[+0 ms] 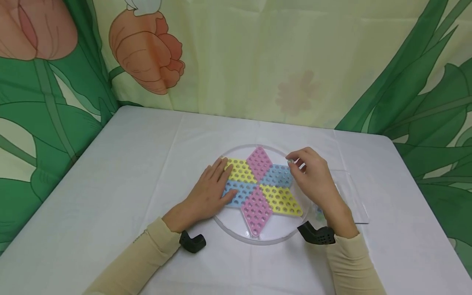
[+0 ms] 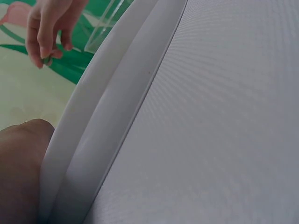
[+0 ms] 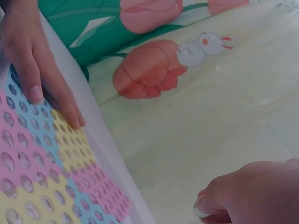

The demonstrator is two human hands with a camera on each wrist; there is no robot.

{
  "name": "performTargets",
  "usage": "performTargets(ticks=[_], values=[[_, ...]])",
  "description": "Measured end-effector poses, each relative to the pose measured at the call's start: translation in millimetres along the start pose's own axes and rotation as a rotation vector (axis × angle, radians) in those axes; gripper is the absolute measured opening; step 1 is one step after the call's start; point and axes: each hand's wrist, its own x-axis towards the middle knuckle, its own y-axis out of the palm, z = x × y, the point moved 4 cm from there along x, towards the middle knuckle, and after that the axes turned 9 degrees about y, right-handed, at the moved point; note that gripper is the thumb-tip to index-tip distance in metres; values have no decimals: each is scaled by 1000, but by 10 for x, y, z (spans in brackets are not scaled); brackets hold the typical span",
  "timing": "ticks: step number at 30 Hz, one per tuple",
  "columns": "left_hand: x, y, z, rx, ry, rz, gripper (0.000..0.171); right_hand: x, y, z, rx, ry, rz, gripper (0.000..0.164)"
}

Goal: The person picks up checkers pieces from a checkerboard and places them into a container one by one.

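A Chinese checkers board [image 1: 257,211] with a star of pink, yellow and blue sections full of round holes lies on the table, on a round clear base [image 1: 236,235]. My left hand [image 1: 209,191] rests on its left edge, fingers over the yellow and blue sections, fingers straight. Above the right blue section, my right hand [image 1: 313,176] pinches a small glassy marble [image 1: 290,161] between thumb and fingertips. In the right wrist view, the marble [image 3: 201,211] shows at the fingertips. Some marbles seem to sit in the right blue section, too small to tell surely.
A clear plastic box [image 1: 359,205] stands right of the board, partly behind the right forearm, with some coloured marbles [image 1: 319,214] near its left side. A white cloth [image 1: 166,143] covers the table. A flower-printed curtain [image 1: 236,61] hangs behind the table's far edge.
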Motion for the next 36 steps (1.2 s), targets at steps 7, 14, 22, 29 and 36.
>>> performTargets(ticks=[7, 14, 22, 29, 36], values=[[1, 0, 5, -4, 4, -5, 73, -11, -132, -109, -40, 109, 27, 16], [-6, -16, -3, -7, 2, -9, 73, -37, -252, -251, -86, 190, 45, 18], [-8, -20, -11, -12, 0, -4, 73, -61, -332, -382, -122, 253, 119, 22], [-6, -22, -9, -8, 5, -12, 73, -59, -327, -449, -155, 303, 158, 25], [-6, -22, -11, -3, 9, -17, 73, -74, -312, -478, -171, 352, 192, 26]])
